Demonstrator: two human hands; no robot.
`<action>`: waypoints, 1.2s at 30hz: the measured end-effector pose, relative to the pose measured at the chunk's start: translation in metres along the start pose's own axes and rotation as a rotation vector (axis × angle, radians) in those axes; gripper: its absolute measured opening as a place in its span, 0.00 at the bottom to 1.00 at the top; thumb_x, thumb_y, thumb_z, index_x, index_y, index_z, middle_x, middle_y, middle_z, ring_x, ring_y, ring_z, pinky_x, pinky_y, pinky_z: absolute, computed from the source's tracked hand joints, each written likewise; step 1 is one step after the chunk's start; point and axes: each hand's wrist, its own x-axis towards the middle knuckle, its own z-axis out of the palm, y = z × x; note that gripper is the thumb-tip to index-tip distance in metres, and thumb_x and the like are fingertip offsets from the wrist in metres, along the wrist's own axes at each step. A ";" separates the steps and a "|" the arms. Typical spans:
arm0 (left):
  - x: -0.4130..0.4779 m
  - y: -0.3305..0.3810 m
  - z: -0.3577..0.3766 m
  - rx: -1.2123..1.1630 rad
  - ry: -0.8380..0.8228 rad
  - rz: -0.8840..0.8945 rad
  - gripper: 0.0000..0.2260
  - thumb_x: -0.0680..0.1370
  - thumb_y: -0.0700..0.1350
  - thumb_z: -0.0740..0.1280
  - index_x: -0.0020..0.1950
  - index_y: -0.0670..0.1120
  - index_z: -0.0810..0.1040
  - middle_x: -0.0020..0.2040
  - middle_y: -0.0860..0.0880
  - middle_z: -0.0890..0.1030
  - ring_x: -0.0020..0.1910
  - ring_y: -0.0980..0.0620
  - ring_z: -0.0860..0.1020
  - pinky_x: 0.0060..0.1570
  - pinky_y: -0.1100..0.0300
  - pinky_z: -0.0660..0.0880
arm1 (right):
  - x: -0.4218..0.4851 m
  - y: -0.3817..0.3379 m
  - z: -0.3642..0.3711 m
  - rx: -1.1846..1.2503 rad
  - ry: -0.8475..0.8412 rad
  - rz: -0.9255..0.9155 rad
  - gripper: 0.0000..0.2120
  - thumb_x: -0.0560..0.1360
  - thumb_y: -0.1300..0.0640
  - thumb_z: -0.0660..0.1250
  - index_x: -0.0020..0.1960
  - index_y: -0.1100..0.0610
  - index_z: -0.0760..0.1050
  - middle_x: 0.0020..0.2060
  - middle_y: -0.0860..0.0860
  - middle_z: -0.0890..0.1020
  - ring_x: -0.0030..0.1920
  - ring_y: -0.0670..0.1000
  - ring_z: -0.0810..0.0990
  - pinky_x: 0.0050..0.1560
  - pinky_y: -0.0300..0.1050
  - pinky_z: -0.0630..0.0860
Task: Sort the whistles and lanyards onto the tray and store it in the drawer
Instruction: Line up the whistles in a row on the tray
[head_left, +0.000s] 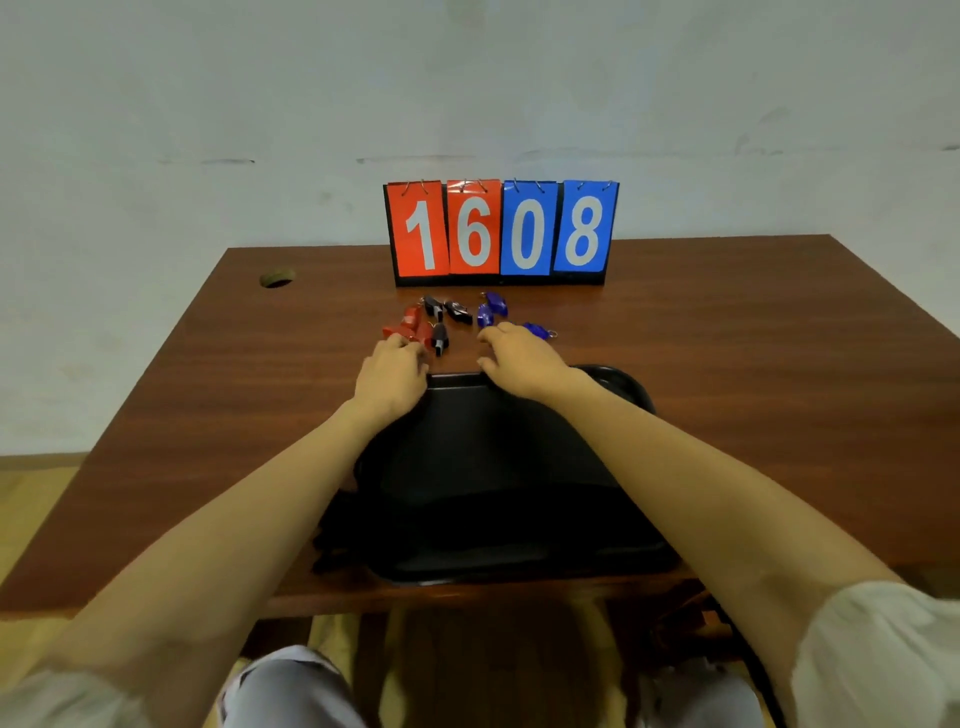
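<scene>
Small plastic whistles lie in a loose cluster on the brown tabletop (727, 364), just in front of a flip scoreboard (501, 231) reading 1608. They fall into three colour groups: red whistles (410, 325) on the left, black whistles (447, 312) in the middle with one more nearer the person, and blue whistles (492, 306) on the right, one with a small metal ring showing. A black tray (498, 467) with rounded corners and a raised rim sits nearer the person, bare. The left hand (392, 376) reaches over the tray's far edge, its fingertips touching the red whistles; whether it pinches one I cannot tell. The right hand (519, 358) hovers by the blue whistles with fingers loosely curled and slightly apart, holding nothing visible.
</scene>
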 end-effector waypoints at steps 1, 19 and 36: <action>0.009 -0.006 0.000 0.000 -0.008 -0.032 0.15 0.79 0.43 0.59 0.64 0.43 0.74 0.63 0.42 0.71 0.63 0.41 0.69 0.61 0.47 0.70 | 0.013 -0.005 0.002 0.010 -0.019 0.004 0.22 0.79 0.53 0.61 0.71 0.56 0.65 0.67 0.55 0.71 0.66 0.55 0.71 0.64 0.54 0.73; 0.059 -0.057 0.021 0.116 0.131 -0.070 0.12 0.79 0.47 0.62 0.59 0.42 0.71 0.59 0.43 0.77 0.60 0.43 0.72 0.57 0.51 0.65 | 0.100 -0.035 0.054 -0.126 -0.027 -0.026 0.20 0.79 0.52 0.59 0.70 0.56 0.67 0.71 0.54 0.69 0.76 0.54 0.53 0.75 0.54 0.46; 0.022 -0.047 -0.006 0.041 -0.110 -0.227 0.12 0.80 0.45 0.61 0.59 0.38 0.73 0.60 0.39 0.75 0.58 0.39 0.75 0.54 0.50 0.72 | 0.081 -0.069 0.035 -0.165 -0.264 0.086 0.26 0.76 0.59 0.62 0.73 0.55 0.61 0.70 0.58 0.65 0.73 0.60 0.56 0.72 0.67 0.49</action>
